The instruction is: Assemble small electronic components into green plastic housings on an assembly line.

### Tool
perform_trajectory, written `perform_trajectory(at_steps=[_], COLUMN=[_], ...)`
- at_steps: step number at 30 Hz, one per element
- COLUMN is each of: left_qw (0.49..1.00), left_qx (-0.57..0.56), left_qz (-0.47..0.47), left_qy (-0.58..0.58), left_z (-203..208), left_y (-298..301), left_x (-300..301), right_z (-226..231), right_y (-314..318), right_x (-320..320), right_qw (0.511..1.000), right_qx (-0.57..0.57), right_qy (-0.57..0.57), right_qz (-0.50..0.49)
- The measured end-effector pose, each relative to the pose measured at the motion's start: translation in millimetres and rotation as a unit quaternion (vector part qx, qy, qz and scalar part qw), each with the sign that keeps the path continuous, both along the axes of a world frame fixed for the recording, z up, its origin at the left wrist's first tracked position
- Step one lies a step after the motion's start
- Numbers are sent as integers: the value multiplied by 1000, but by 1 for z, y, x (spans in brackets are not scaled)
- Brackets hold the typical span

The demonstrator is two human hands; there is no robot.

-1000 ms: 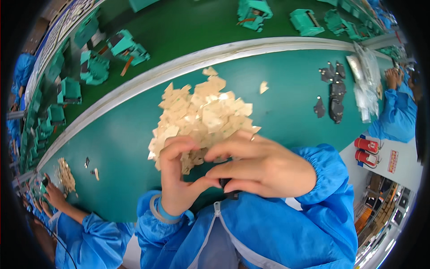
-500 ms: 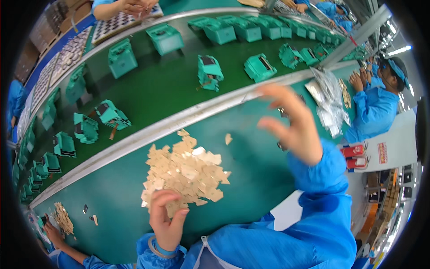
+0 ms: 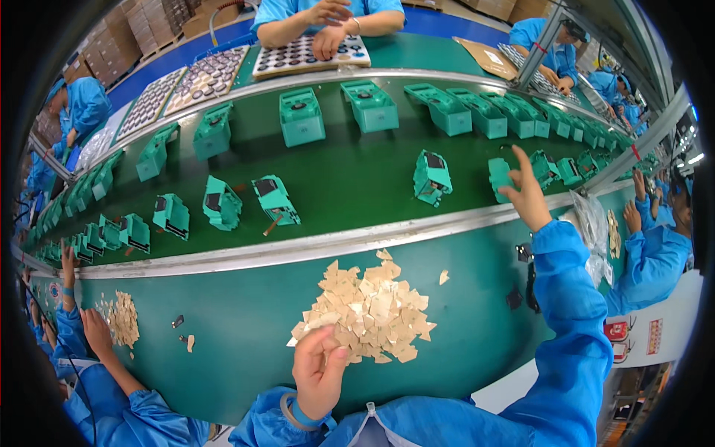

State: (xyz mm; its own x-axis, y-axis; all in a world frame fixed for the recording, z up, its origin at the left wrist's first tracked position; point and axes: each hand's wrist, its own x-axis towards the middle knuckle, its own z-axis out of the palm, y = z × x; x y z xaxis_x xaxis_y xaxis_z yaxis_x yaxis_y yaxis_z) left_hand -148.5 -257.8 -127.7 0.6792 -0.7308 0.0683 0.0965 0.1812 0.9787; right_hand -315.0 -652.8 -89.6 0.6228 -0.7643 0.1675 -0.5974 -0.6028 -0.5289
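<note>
A heap of small flat beige pieces (image 3: 372,309) with angular outlines lies on the green table in front of me. My left hand (image 3: 319,376) is at the heap's near edge, its fingers curled toward the thumb. One beige piece shows right at its fingertips, but whether they grip it is unclear. Over the conveyor's near rail stretches my right hand (image 3: 529,195), thumb and index finger apart. Just beyond its thumb stands a green plastic housing (image 3: 500,177), partly covered by the hand; I see no grip on it.
Rows of green housings (image 3: 302,118) line the dark green conveyor (image 3: 350,175), behind a metal rail (image 3: 357,246). Small black parts (image 3: 514,298) and clear plastic bags (image 3: 590,223) lie to the right. Co-workers sit left, right and across; a second beige pile (image 3: 123,319) is at left.
The view has swung, so more of the far side shows. My right hand has gone from above the table out over the conveyor beside a green housing. My left hand stays by the heap.
</note>
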Motion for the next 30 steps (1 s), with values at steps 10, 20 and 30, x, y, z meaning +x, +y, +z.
perform_trajectory(at_steps=[10,20,30], left_qw=[990,940,917], left_qx=[-25,20,68], left_qz=[-136,-337,-362], left_qy=[7,-45,150], left_z=[15,27,15], left_y=[-16,-19,-17], left_x=[8,7,-8], right_z=[61,49,44], right_y=[185,214,221], right_x=[38,32,23], right_qw=[686,689,913], right_qx=[684,684,311], right_qy=[-174,-127,-198], right_qz=[176,201,174])
